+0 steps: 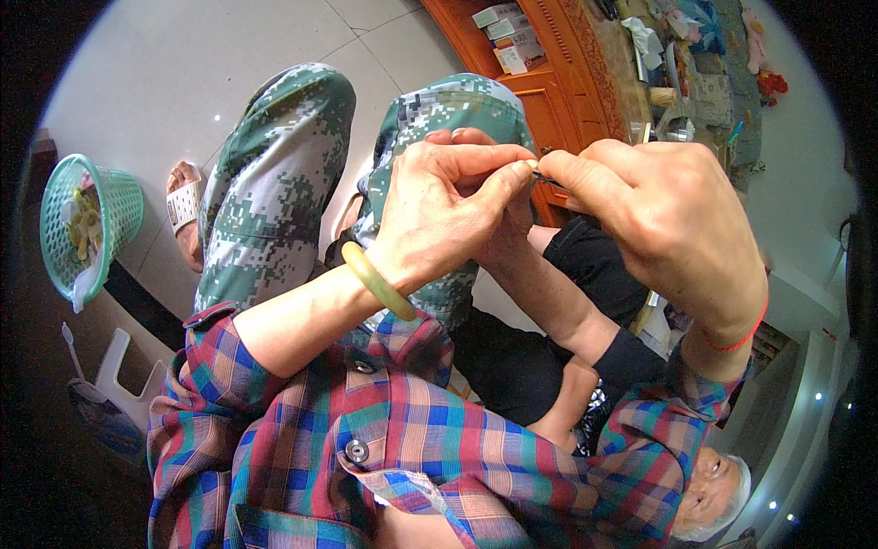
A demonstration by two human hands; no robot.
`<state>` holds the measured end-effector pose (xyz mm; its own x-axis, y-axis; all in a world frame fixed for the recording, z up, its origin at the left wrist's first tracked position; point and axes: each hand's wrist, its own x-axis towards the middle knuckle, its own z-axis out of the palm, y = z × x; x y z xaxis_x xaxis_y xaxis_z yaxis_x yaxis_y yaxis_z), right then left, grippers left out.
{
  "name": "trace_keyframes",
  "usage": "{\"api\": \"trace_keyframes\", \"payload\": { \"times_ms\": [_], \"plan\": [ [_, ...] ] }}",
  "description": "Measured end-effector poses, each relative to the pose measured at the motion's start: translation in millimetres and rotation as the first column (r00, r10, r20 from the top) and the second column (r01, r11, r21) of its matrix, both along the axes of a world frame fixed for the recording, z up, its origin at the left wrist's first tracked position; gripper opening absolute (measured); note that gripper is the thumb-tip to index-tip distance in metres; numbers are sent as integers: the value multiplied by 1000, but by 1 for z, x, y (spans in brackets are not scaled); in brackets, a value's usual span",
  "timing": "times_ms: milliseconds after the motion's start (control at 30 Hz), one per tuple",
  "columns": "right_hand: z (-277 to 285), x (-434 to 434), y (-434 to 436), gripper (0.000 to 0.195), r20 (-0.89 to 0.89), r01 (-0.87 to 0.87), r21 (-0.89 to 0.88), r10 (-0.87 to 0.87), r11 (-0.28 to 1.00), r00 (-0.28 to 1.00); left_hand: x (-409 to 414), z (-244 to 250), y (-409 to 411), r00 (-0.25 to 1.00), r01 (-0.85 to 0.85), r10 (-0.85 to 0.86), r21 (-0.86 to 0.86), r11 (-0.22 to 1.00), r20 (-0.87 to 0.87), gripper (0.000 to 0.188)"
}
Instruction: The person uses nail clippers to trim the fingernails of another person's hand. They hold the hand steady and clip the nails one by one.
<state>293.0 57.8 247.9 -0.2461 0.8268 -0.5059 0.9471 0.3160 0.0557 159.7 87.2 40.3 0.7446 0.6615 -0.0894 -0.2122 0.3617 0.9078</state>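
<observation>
My left hand (446,213), with a yellow-green bangle (378,281) on its wrist, pinches a finger of another person's hand (504,230), largely hidden behind mine. Close against its fingertips, my right hand (638,199) grips a small, dark, thin metal tool (549,180); its kind cannot be told because my fingers cover most of it. A red string (744,336) circles my right wrist. Both hands are above camouflage-patterned trouser knees (453,103).
Another person in black clothing (511,364) sits close on the right. At the left are a green perforated basket (123,206) with scraps inside and a white plastic object (113,370). A wooden cabinet (562,103) holding small boxes (514,44) stands beyond, beside a cluttered surface.
</observation>
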Motion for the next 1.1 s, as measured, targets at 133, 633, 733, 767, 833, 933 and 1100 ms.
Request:
{"api": "trace_keyframes", "payload": {
  "times_ms": [133,633,733,767,833,933,1100],
  "plan": [
    [9,8,-6,36,-62,15,224,-2,974,998,-2,-1,0,998,18,-19,-18,1000,-52,24],
    [-12,39,-30,44,-523,385,25,-316,923,792,-10,-1,-16,995,48,-52,40,998,90,28],
    [-17,42,-35,45,-552,358,24,-286,933,783,-12,2,-15,993,87,-78,-99,991,85,28],
    [-19,43,-36,45,-562,348,28,-273,937,780,-13,2,-15,992,107,-95,-154,982,86,27],
    [-17,43,-38,46,-556,348,42,-268,936,787,-10,1,-18,988,75,-61,-95,993,139,27],
    [-18,43,-37,45,-565,368,39,-283,929,775,-10,-4,-19,984,103,-86,-101,989,157,30],
    [-13,42,-31,41,-576,341,-14,-286,940,766,-11,-8,-15,983,153,-146,-53,987,114,32]
  ]
}}
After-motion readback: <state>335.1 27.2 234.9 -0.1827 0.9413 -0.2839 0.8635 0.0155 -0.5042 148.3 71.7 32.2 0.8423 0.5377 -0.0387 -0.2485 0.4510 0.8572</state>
